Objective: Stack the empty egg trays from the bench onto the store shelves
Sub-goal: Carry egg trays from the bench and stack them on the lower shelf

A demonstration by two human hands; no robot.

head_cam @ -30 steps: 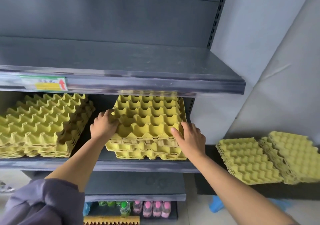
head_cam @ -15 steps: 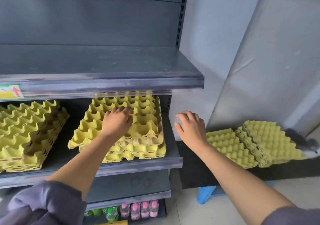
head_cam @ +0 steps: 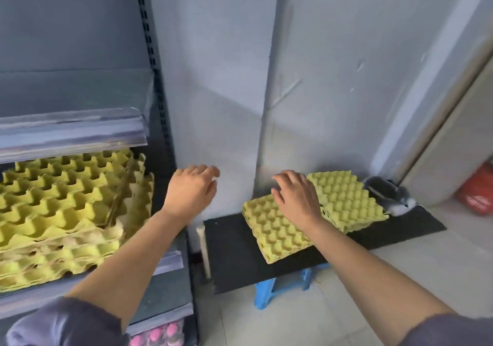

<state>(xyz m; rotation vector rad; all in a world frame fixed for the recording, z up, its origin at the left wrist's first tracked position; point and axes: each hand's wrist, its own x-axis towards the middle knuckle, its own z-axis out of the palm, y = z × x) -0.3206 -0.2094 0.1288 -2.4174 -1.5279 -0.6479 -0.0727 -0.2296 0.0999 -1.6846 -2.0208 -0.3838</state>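
A stack of yellow egg trays (head_cam: 61,207) lies on the grey store shelf (head_cam: 170,260) at the left. On the black bench (head_cam: 232,260) at the right rest two more piles: a near egg tray pile (head_cam: 277,233) and a far egg tray pile (head_cam: 346,201). My left hand (head_cam: 192,191) hovers in the air between shelf and bench, fingers loosely curled, holding nothing. My right hand (head_cam: 296,196) is spread over the far edge of the near pile, fingers relaxed; whether it touches the tray is unclear.
An upper shelf (head_cam: 72,129) overhangs the stacked trays. Pink-capped bottles (head_cam: 157,337) stand on the bottom shelf. A grey furry object (head_cam: 386,193) lies at the bench's far end. A blue stool (head_cam: 269,289) supports the bench. A red bag (head_cam: 477,193) sits at the right edge.
Both hands have left the shelf stack and swung right. The right hand has moved over the near pile on the bench; the view has turned right with them.
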